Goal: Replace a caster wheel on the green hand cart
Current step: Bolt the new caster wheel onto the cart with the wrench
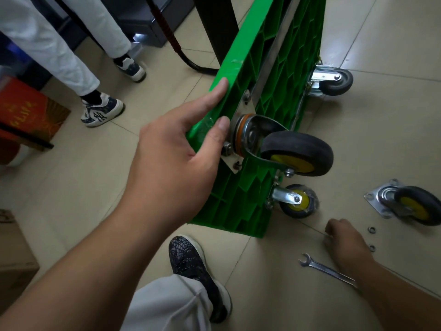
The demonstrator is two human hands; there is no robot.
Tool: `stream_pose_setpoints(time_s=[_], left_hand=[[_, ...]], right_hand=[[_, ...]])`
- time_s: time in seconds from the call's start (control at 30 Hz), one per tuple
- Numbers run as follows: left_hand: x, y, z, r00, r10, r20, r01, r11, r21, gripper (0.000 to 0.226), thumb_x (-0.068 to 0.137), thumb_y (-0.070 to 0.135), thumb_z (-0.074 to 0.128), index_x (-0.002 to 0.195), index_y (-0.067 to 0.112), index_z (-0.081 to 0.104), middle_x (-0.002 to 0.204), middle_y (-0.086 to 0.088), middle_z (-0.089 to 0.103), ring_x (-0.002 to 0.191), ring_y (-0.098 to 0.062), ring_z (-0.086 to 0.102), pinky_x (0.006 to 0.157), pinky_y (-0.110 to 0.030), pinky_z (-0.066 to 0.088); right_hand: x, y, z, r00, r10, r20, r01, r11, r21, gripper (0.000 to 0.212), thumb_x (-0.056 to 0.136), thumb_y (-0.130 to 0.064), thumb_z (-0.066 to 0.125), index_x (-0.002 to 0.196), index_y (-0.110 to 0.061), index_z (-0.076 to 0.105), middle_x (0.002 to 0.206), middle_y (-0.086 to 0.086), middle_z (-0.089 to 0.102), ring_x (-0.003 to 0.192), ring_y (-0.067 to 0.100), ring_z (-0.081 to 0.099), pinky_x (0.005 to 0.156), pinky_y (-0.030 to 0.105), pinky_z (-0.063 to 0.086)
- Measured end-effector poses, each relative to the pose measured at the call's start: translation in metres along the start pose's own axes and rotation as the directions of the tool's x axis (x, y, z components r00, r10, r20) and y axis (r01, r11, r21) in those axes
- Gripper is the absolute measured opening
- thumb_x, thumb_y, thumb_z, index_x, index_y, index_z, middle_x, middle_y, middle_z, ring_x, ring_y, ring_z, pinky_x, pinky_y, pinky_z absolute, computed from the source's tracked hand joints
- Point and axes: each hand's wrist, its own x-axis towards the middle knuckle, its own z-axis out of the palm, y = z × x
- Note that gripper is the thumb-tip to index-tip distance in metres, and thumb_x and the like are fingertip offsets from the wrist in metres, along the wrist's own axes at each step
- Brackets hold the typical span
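I see a floor (393,130) of big pale tiles, and it shines a bit far on the right. On the left sits a red box (26,111), with a brown cardboard box (12,254) nearer to me. Far off stand a dark cabinet (152,20), a black post (214,27) and someone in white trousers (47,44).

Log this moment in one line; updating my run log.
left hand holds tipped cart by edge | right hand on floor near wrench, grasp unclear | spare wheel on floor

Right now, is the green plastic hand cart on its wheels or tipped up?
Tipped up: the green plastic hand cart stands on edge, casters pointing sideways.
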Motion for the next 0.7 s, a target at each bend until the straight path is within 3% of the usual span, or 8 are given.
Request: stream_pose_setpoints(time_s=[0.07, 0.1, 0.17, 0.3, 0.4, 0.5, 0.6, 0.7], left_hand=[[0.0, 0.001, 0.001, 1.0, 0.006, 0.002, -0.006, 1.0, -0.001, 0.045, 0.102, 0.035, 0.063, 0.146, 0.046, 0.055, 0.13, 0.036, 0.055, 0.095, -0.004, 0.062, 0.091, -0.01, 0.048], [0.0, 0.002, 0.001, 1.0, -0.003, 0.003, 0.003, 1.0, -0.001, 0.045, 0.103, 0.034, 0.064, 0.146, 0.046, 0.055, 0.134, 0.033, 0.053, 0.111, 0.002, 0.063, 0.101, -0.012, 0.046], [0.0, 0.003, 0.002, 1.0, -0.021, -0.003, 0.021, 1.0, 0.004, 0.046, 0.103, 0.032, 0.064, 0.146, 0.047, 0.054, 0.144, 0.024, 0.053, 0.129, 0.01, 0.05, 0.103, -0.008, 0.042], [0.0, 0.003, 0.002, 0.999, -0.037, 0.007, 0.037, 0.999, -0.017, 0.046, 0.103, 0.034, 0.064, 0.145, 0.049, 0.055, 0.15, 0.015, 0.055, 0.105, -0.004, 0.061, 0.096, -0.023, 0.051], [-0.001, 0.003, 0.002, 0.997, -0.073, 0.01, 0.073, 0.997, -0.034, 0.047, 0.102, 0.034, 0.065, 0.143, 0.053, 0.054, 0.146, 0.012, 0.06, 0.095, -0.011, 0.058, 0.093, -0.039, 0.054], [-0.001, 0.007, 0.003, 0.993, -0.115, 0.021, 0.115, 0.993, -0.019, 0.055, 0.099, 0.027, 0.065, 0.141, 0.06, 0.053, 0.123, 0.0, 0.074, 0.064, -0.021, 0.064, 0.07, -0.052, 0.063], [-0.002, 0.013, 0.003, 0.99, -0.135, 0.035, 0.133, 0.99, 0.049, 0.061, 0.099, 0.022, 0.064, 0.143, 0.06, 0.049, 0.086, -0.003, 0.074, 0.043, -0.014, 0.048, 0.047, -0.041, 0.049], [-0.005, 0.023, 0.001, 0.987, -0.149, 0.058, 0.144, 0.986, 0.086, 0.06, 0.101, 0.023, 0.063, 0.146, 0.058, 0.044, 0.069, 0.004, 0.063, 0.043, -0.008, 0.041, 0.045, -0.029, 0.037]], right_hand=[[-0.002, -0.011, -0.006, 0.999, 0.003, -0.039, 0.001, 0.996, 0.084, 0.008, 0.085, -0.005, 0.067, 0.089, -0.009, 0.061, 0.094, 0.011, 0.052, 0.08, 0.034, 0.055, 0.07, 0.038, 0.045], [-0.003, -0.015, -0.01, 0.998, -0.016, -0.055, 0.022, 0.994, 0.107, 0.009, 0.085, -0.004, 0.067, 0.089, -0.009, 0.061, 0.094, 0.011, 0.052, 0.079, 0.034, 0.055, 0.07, 0.038, 0.046], [-0.006, -0.023, -0.019, 0.996, -0.055, -0.077, 0.065, 0.989, 0.134, 0.011, 0.083, -0.002, 0.069, 0.088, -0.009, 0.062, 0.093, 0.01, 0.051, 0.078, 0.033, 0.055, 0.069, 0.038, 0.046], [-0.019, -0.036, -0.036, 0.985, -0.059, -0.163, 0.086, 0.982, 0.166, 0.014, 0.08, 0.001, 0.071, 0.087, -0.008, 0.062, 0.093, 0.01, 0.052, 0.076, 0.033, 0.057, 0.068, 0.037, 0.047], [-0.046, -0.078, -0.056, 0.962, 0.1, -0.253, 0.013, 0.912, 0.41, 0.013, 0.078, 0.001, 0.071, 0.083, -0.01, 0.066, 0.087, 0.009, 0.061, 0.075, 0.028, 0.059, 0.065, 0.028, 0.04], [-0.079, -0.138, -0.086, 0.95, 0.215, -0.227, 0.019, 0.685, 0.728, 0.016, 0.08, -0.001, 0.074, 0.082, -0.015, 0.067, 0.078, 0.002, 0.07, 0.066, 0.008, 0.065, 0.056, 0.012, 0.045], [-0.104, -0.184, -0.119, 0.972, 0.183, -0.146, 0.065, 0.389, 0.919, 0.014, 0.083, 0.0, 0.077, 0.09, -0.01, 0.069, 0.08, 0.001, 0.074, 0.066, 0.002, 0.069, 0.057, 0.01, 0.049], [-0.119, -0.212, -0.144, 0.984, 0.15, -0.097, 0.08, 0.114, 0.99, 0.016, 0.082, 0.006, 0.076, 0.094, -0.002, 0.07, 0.078, 0.003, 0.075, 0.071, 0.007, 0.072, 0.064, 0.014, 0.054]])
